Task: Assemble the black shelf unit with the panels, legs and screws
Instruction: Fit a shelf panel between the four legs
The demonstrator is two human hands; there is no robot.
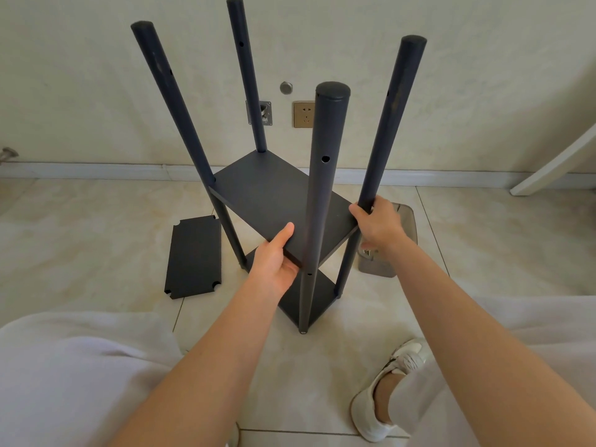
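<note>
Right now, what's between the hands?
Head view: the near leg crosses the middle panel between left hand, gripping that panel, and right hand, gripping the right leg.

A black shelf unit (322,291) stands on the tiled floor (483,253) with four legs pointing upward. The left hand (274,262) grips the near edge of the middle panel (274,201), thumb on top and fingers underneath, just beside the near leg (322,188). The right hand (377,224) curls round the right leg (390,124) at that panel's corner. A loose panel (193,256) with notched corners lies flat on the floor left of the unit. A grey container (406,221) sits behind the right hand, and a wall socket (303,114) shows beyond.
</note>
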